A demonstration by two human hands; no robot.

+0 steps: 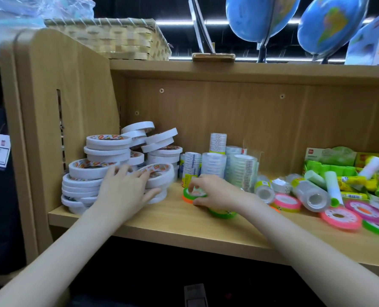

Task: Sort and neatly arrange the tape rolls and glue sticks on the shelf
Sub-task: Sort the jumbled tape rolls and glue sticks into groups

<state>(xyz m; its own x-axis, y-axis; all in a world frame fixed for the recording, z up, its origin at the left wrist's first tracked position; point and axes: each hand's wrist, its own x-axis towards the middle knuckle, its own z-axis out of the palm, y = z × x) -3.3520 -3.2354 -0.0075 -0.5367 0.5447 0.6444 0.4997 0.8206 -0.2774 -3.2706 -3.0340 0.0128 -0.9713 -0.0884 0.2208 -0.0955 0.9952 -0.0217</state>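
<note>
White double-sided tape rolls [100,151] are piled in uneven stacks at the shelf's left end. My left hand [126,187] rests with spread fingers against the front rolls of that pile. My right hand [213,191] pinches a small green tape roll [195,192] that lies on an orange one [187,199]; another green roll [223,213] sits under my wrist. Clear tape stacks [214,162] stand behind. Pink tape rolls [340,217] and glue sticks [333,187] lie scattered at the right.
The wooden shelf board [173,222] has bare room in front between my hands. A green box [330,168] holds more glue sticks at the back right. On top of the shelf stand a woven basket [117,38] and two globes [259,16].
</note>
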